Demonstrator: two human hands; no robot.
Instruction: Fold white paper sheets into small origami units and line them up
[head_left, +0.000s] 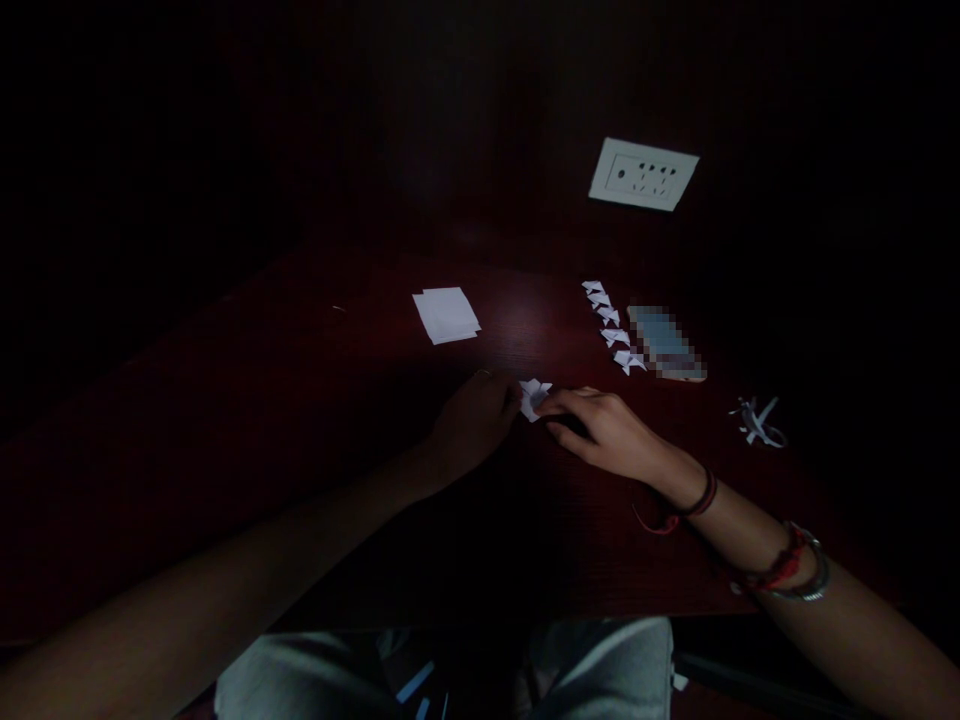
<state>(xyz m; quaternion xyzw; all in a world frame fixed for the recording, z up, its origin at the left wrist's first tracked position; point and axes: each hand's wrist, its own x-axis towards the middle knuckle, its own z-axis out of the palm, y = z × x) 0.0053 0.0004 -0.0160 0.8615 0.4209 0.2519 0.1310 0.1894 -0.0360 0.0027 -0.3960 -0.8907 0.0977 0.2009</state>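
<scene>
A small piece of folded white paper (535,398) lies between my two hands on the dark red table. My left hand (480,412) is closed at its left edge, the fingertips in shadow against the paper. From the right, my right hand (600,425) pinches or presses the paper's lower right edge with its fingertips, the thumb lying a little lower. Beyond the hands rests a small stack of white paper sheets (448,315). Several small folded paper figures (615,337) stand in a slanting row to the right.
A phone (667,343) lies right of the row of figures. Thin paper strips (759,422) sit in a tangled heap at the far right. A white wall socket (645,174) is set in the dark panel behind. The table's front edge runs above my legs.
</scene>
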